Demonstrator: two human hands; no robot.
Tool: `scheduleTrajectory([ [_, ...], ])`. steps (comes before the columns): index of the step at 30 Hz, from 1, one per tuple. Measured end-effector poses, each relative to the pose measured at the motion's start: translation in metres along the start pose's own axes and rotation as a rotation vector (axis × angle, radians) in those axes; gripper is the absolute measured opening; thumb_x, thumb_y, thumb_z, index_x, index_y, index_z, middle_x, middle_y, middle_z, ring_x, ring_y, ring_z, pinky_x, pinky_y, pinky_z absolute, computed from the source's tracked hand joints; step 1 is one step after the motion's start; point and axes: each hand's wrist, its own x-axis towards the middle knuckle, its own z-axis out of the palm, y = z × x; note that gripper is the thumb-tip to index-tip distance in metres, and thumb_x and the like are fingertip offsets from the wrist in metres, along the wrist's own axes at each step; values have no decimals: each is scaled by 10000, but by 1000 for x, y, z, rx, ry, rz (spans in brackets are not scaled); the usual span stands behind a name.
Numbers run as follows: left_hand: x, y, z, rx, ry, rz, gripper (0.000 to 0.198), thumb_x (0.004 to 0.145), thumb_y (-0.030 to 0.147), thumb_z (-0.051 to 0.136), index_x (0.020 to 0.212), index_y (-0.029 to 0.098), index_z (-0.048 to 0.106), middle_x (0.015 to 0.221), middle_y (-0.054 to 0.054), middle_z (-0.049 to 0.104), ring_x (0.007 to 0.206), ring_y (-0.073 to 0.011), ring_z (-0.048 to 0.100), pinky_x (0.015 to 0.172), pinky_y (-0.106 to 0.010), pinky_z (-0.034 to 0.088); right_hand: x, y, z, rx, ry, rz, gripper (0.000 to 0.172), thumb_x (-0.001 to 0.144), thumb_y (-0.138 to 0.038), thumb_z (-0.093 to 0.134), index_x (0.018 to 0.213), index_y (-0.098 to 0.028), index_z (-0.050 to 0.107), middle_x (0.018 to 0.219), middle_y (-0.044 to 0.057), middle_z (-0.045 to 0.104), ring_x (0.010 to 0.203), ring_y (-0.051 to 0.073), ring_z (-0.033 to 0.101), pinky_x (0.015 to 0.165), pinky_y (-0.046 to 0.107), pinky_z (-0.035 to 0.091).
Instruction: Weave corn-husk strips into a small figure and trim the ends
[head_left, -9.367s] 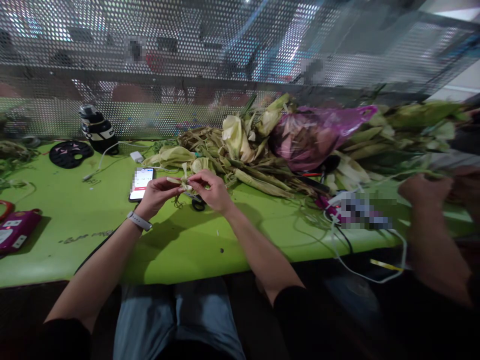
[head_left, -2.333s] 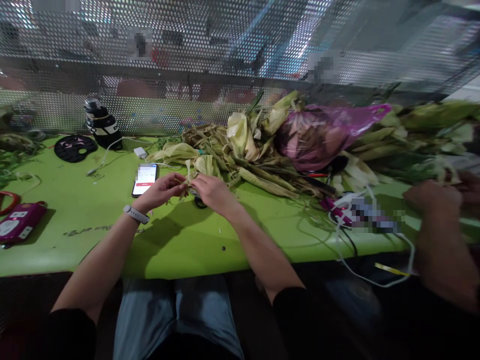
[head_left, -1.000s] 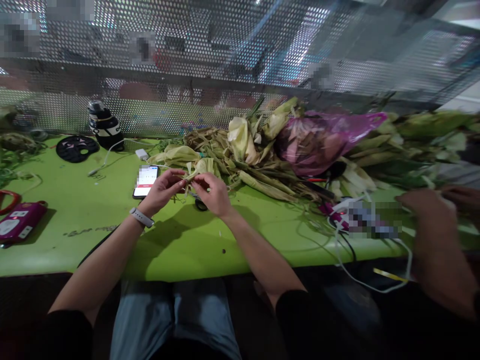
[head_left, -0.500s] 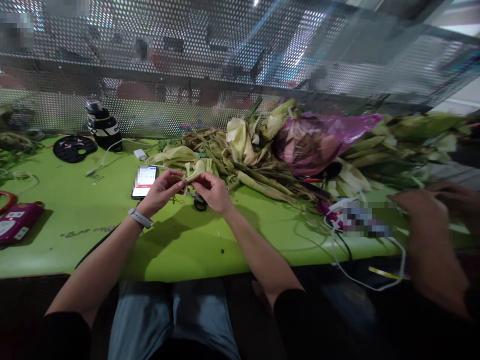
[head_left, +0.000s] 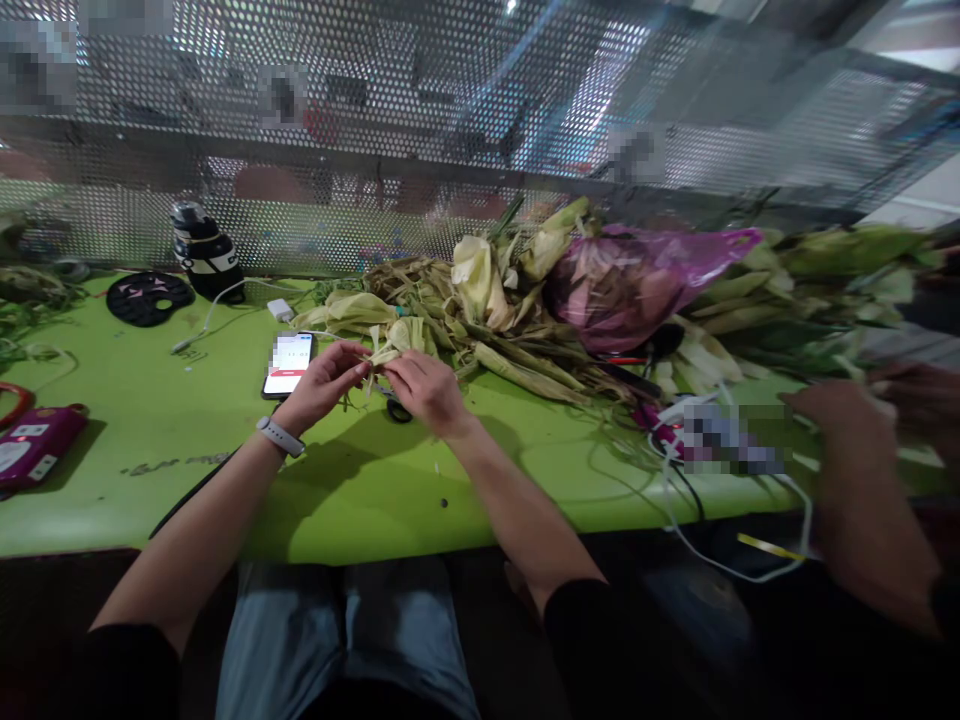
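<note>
Between my two hands is a pale corn husk (head_left: 386, 345), its strips hanging loose below the fingers. My left hand (head_left: 334, 378), with a light grey watch on the wrist, pinches the husk at its left side. Bent fingers of my right hand (head_left: 426, 388) grip the same husk from the right, close to the left fingertips. Dark scissors (head_left: 397, 410) lie on the green table (head_left: 360, 500) just under the right hand, partly hidden by it. A phone (head_left: 287, 365) with a lit screen rests beside my left hand.
Behind my hands spreads a pile of corn husks (head_left: 525, 370) with a pink plastic bag (head_left: 622, 285). A bottle (head_left: 206, 250), a black fan-like piece (head_left: 150, 297) and a purple power strip (head_left: 41, 447) stand left. Another person's hands (head_left: 847, 410) work at right, near white cables (head_left: 667, 500).
My right hand has turned slightly, its back now more toward me, and its fingers have closed further over the husk. The left hand stays nearly still.
</note>
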Motion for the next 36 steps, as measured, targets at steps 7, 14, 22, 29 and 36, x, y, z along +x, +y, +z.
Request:
scheduleTrajectory([
  [7, 0, 3, 2, 1, 27, 41, 285, 852, 391, 676, 1024, 191, 569, 841, -9, 618, 734, -98, 559, 647, -210, 446, -1, -3, 8, 573, -8, 388, 214, 914, -383, 510, 923, -192, 606, 777, 20, 654, 647, 131, 595, 600, 257, 508],
  [14, 0, 1, 2, 75, 27, 89, 278, 869, 391, 653, 1038, 188, 566, 917, -37, 629, 832, -129, 592, 735, -247, 479, 3, -3, 9, 792, 19, 531, 200, 853, -397, 569, 875, -198, 575, 707, -15, 587, 599, 108, 549, 557, 238, 481],
  [22, 1, -3, 1, 229, 35, 145, 243, 904, 365, 606, 1065, 186, 572, 1004, -63, 628, 902, -144, 608, 772, -266, 490, 6, -6, 7, 1026, -38, 673, 276, 781, -439, 653, 876, -203, 546, 670, -43, 607, 502, 76, 552, 469, 206, 455],
  [29, 0, 0, 3, 376, 26, 205, 210, 920, 339, 584, 1052, 177, 581, 984, -65, 637, 844, -130, 619, 737, -256, 506, 8, -1, 6, 1094, -109, 772, 320, 718, -442, 728, 826, -167, 604, 642, -13, 671, 443, 81, 588, 412, 180, 393],
  [36, 2, -6, 2, 373, 53, 223, 219, 908, 342, 602, 1057, 182, 579, 993, -60, 653, 881, -137, 632, 750, -261, 512, 10, -1, 3, 1164, -133, 763, 406, 634, -464, 802, 806, -148, 615, 663, -2, 683, 449, 72, 572, 449, 194, 433],
])
